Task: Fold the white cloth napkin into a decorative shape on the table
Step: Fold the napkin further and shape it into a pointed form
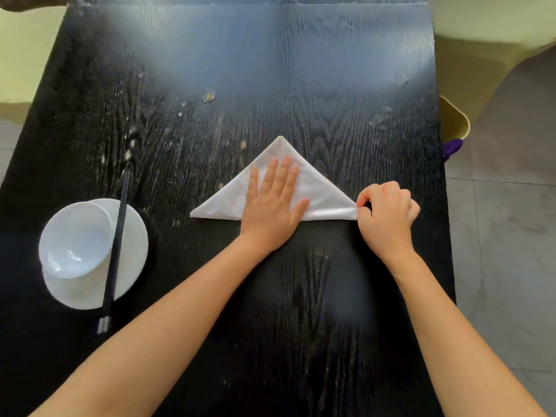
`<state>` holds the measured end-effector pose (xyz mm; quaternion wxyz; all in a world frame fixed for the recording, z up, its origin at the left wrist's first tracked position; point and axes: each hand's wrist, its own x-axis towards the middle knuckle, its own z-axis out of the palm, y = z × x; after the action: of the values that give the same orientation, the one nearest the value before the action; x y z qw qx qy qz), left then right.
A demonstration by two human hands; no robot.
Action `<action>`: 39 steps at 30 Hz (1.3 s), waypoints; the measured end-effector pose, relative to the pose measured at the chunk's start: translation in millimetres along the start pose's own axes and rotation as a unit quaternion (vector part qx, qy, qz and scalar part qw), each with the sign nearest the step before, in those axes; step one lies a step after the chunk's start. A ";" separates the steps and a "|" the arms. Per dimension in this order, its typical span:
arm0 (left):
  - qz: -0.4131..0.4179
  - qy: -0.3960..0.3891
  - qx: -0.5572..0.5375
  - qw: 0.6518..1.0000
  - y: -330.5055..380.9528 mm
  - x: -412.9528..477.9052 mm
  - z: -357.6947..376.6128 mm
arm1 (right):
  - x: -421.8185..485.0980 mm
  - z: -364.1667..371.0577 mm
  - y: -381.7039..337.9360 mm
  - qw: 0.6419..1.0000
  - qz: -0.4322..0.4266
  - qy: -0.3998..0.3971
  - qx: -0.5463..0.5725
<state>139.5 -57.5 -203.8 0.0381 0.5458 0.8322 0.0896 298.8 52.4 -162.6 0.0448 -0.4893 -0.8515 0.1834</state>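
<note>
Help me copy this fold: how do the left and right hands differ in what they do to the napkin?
The left hand lies flat with straight fingers, pressing the middle of the napkin; the right hand is curled, pinching its right corner. The left hand rests on the napkin; the right hand sits mostly over bare table. Both touch the napkin.

Black table point(301, 85) with napkin point(319, 191), plate point(134, 242)
</note>
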 end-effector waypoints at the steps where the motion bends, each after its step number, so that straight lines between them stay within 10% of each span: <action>1: -0.008 -0.017 0.008 1.000 0.1 -2.5 4.5 | -0.5 1.0 -5.4 1.000 0.000 0.015 -0.012; 9: -0.040 -0.070 -0.184 0.980 -11.1 5.2 -16.0 | 13.0 44.1 -61.3 0.976 -0.213 -0.047 -0.017; 23: -0.103 -0.049 0.013 0.993 -83.2 -71.3 -25.3 | 12.4 54.0 -59.7 0.973 -0.192 -0.070 -0.112; 30: -0.149 -0.014 -0.084 0.985 -28.2 -17.9 -35.4 | 31.3 36.8 -73.9 0.988 -0.098 -0.023 0.117; 39: -0.156 0.018 -0.011 0.988 -7.9 7.7 0.4 | 104.0 2.8 -113.7 0.971 0.008 -0.206 0.118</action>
<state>129.3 -53.4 -205.5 0.0428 0.4070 0.9068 0.1015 151.4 88.4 -135.5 -0.0757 -0.4389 -0.8110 0.3794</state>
